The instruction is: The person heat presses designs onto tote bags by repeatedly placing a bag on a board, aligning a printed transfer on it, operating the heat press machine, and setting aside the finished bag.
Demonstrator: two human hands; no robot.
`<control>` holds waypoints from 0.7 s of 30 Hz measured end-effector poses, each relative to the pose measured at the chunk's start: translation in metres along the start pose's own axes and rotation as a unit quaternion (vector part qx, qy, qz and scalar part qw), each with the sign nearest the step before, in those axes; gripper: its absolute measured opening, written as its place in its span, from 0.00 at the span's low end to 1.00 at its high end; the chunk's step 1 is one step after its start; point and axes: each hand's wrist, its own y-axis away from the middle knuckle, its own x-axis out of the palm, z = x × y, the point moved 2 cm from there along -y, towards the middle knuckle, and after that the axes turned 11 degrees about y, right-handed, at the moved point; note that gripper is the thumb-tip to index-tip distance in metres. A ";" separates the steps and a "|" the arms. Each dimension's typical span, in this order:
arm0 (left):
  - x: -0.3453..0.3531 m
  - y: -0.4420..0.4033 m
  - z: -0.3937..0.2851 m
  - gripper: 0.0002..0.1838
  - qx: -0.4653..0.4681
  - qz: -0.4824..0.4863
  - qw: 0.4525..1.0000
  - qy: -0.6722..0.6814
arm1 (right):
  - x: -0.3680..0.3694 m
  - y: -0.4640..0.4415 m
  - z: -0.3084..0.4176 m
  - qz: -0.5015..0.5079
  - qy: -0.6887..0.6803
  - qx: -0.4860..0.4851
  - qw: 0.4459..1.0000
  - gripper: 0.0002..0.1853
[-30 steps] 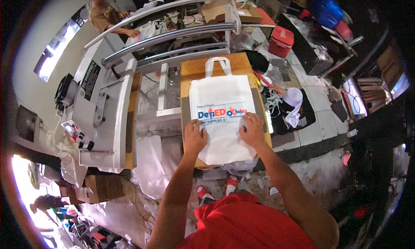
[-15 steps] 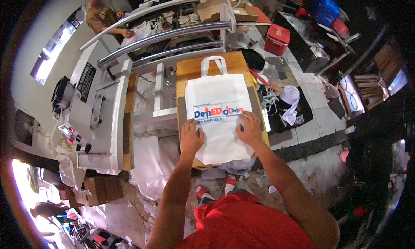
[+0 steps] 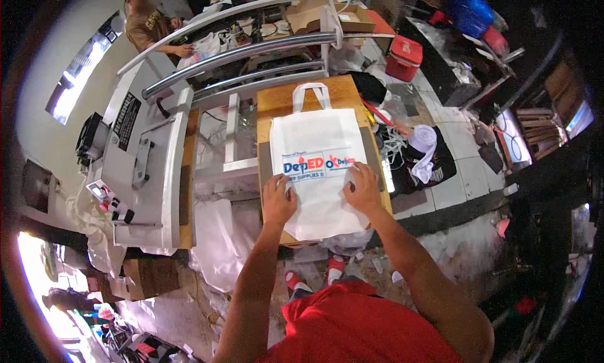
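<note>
A white tote bag (image 3: 318,136) with blue and red print lies flat on a wooden board (image 3: 277,93), its two handles pointing away from me. My left hand (image 3: 279,199) rests at the bag's left edge, just below the print, with fingers apart. At the right side my right hand (image 3: 363,188) touches the fabric near the end of the print, fingers bent and spread. The print reads "DepED" and is partly covered by the fingertips. Neither hand grips anything visible.
On the left stands a white machine (image 3: 148,168) with metal rollers (image 3: 239,57). A white roll (image 3: 422,138) and black cloth lie to the right, near a red cooler (image 3: 404,57). Another person (image 3: 151,29) stands behind the rails at the upper left.
The view has shifted slightly, so the board and bag appear a little further left than a second ago. Both hands keep nearly the same place on the bag.
</note>
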 end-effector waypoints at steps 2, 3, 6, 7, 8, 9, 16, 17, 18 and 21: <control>-0.001 0.000 -0.001 0.20 0.011 -0.003 1.000 -0.002 | 0.000 0.000 0.000 0.002 0.000 0.001 1.000 0.26; -0.001 0.000 -0.001 0.20 0.011 -0.003 1.000 -0.003 | 0.000 0.001 0.001 -0.008 0.004 -0.002 1.000 0.26; 0.000 0.000 -0.001 0.20 0.017 -0.008 1.000 -0.001 | 0.000 0.001 0.000 -0.015 0.007 -0.005 1.000 0.26; 0.000 0.000 -0.001 0.20 0.010 -0.006 1.000 -0.004 | 0.000 0.001 0.000 -0.013 0.006 -0.006 1.000 0.26; 0.001 0.000 -0.001 0.19 0.003 -0.004 1.000 -0.006 | -0.001 0.001 0.000 -0.013 0.006 -0.005 1.000 0.26; 0.001 0.000 0.000 0.19 0.004 -0.004 1.000 -0.006 | -0.001 0.001 0.000 -0.009 0.008 -0.004 1.000 0.26; -0.015 0.003 0.003 0.18 -0.023 -0.046 0.998 0.029 | -0.001 0.001 0.000 -0.015 0.020 0.006 1.000 0.29; -0.027 0.003 -0.001 0.18 -0.025 -0.064 0.997 0.034 | -0.001 0.000 0.000 -0.017 0.020 0.006 1.000 0.29; -0.042 0.005 -0.003 0.18 -0.024 -0.064 0.997 0.034 | -0.001 0.001 -0.001 -0.016 0.014 0.010 1.000 0.29; -0.115 0.013 -0.007 0.16 0.012 -0.121 0.992 0.019 | 0.000 0.001 0.000 -0.014 0.004 0.016 1.000 0.29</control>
